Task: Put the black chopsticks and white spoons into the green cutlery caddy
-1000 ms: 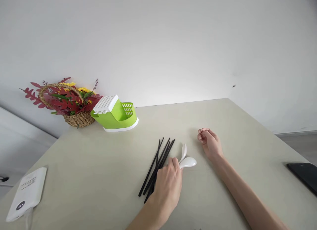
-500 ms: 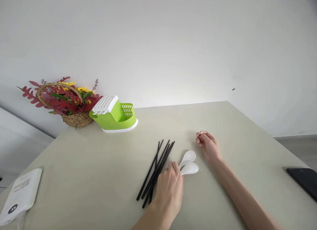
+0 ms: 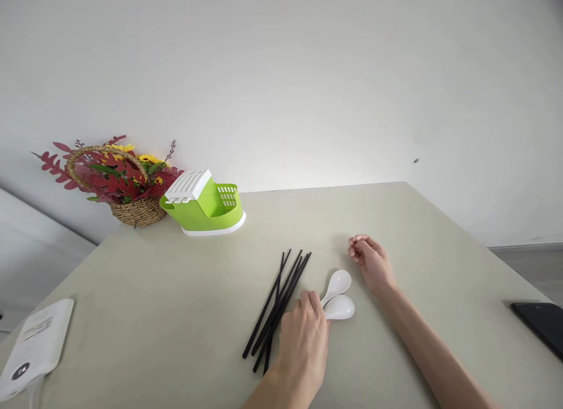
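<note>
My left hand [image 3: 304, 338] is closed over the handles of two white soup spoons at the front middle of the table. Its fingers hide the handles, so whether one or both are gripped is unclear. The upper spoon [image 3: 340, 281] lies bowl up, while the lower spoon [image 3: 341, 308] shows its rounded back. Just left of that hand, several black chopsticks [image 3: 277, 306] lie in a loose, crossing bundle. To the right of the spoons, my right hand [image 3: 373, 263] rests on the table with fingers curled in and nothing visible in them.
A green and white utensil holder [image 3: 211, 221] stands at the back left, beside a wicker basket [image 3: 138, 212] of artificial flowers. A white device [image 3: 39, 344] with a cable lies at the left edge, and a black phone [image 3: 541, 321] at the right. A wall borders the table's back.
My left hand and the spoons have shifted slightly right and toward me, and the spoon bowls sit a little differently. The right hand, chopsticks and holder look unmoved.
</note>
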Tool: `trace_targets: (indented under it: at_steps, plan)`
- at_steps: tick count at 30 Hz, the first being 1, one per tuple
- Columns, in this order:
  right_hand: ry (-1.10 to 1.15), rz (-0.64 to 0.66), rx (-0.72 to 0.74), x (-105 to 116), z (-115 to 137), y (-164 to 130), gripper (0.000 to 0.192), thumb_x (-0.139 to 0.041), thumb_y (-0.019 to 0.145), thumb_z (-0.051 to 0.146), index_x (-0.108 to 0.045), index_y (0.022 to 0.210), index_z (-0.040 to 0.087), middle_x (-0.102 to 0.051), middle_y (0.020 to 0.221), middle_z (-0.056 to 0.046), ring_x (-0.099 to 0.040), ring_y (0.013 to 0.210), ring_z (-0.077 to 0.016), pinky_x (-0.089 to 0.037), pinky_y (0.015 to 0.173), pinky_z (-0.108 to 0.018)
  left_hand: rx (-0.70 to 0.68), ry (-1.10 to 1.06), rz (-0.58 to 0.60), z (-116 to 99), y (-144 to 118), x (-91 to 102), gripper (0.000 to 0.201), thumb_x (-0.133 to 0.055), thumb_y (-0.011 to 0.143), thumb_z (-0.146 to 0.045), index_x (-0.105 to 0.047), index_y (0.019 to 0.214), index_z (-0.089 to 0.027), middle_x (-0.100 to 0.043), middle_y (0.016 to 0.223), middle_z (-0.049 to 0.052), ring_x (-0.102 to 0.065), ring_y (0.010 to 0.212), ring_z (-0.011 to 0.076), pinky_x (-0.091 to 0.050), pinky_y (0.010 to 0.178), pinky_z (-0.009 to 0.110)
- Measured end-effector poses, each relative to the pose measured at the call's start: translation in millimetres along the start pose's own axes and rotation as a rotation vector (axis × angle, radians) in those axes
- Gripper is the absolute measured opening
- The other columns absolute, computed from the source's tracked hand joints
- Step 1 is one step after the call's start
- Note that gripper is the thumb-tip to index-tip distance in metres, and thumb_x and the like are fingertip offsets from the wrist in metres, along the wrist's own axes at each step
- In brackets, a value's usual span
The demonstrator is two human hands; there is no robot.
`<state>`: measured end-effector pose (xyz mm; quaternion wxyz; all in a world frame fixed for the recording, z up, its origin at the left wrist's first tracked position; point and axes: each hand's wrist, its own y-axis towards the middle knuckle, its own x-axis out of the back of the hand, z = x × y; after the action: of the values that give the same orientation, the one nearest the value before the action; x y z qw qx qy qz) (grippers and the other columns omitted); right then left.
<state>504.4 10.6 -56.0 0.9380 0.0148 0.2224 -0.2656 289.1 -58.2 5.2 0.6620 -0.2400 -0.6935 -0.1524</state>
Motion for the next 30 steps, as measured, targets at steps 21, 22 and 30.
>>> trace_targets:
  at_steps: [21,22,30]
  plan:
    - [0.005,-0.010,-0.024,-5,1,-3,0.012,-0.076,0.065,0.024,-0.066,0.072,0.023,-0.063,0.080,0.001,-0.050,0.062,-0.0098,-0.040,0.052,-0.022,-0.086,-0.082,-0.186,23,-15,8.3,0.032,-0.073,0.095,-0.043,-0.061,0.113,-0.019,-0.066,0.111,0.010,-0.065,0.101,0.0294,-0.056,0.086,0.044]
    - [0.006,-0.010,-0.025,-5,1,-2,0.012,-0.076,0.065,0.024,-0.066,0.072,0.023,-0.063,0.080,0.001,-0.050,0.062,-0.0099,-0.040,0.052,-0.022,-0.122,-0.107,-0.252,32,-13,14.3,0.038,-0.071,0.096,-0.047,-0.060,0.120,-0.019,-0.065,0.118,0.012,-0.064,0.108,0.0304,-0.055,0.092,0.045]
    - [0.006,-0.009,-0.033,-7,3,-4,0.012,-0.078,0.066,0.023,-0.067,0.072,0.022,-0.063,0.080,0.001,-0.050,0.062,-0.0100,-0.041,0.053,-0.022,0.036,0.039,-0.883,164,43,98.7,0.053,-0.052,0.104,-0.052,-0.052,0.140,-0.014,-0.049,0.156,0.023,-0.035,0.151,0.0428,-0.030,0.122,0.063]
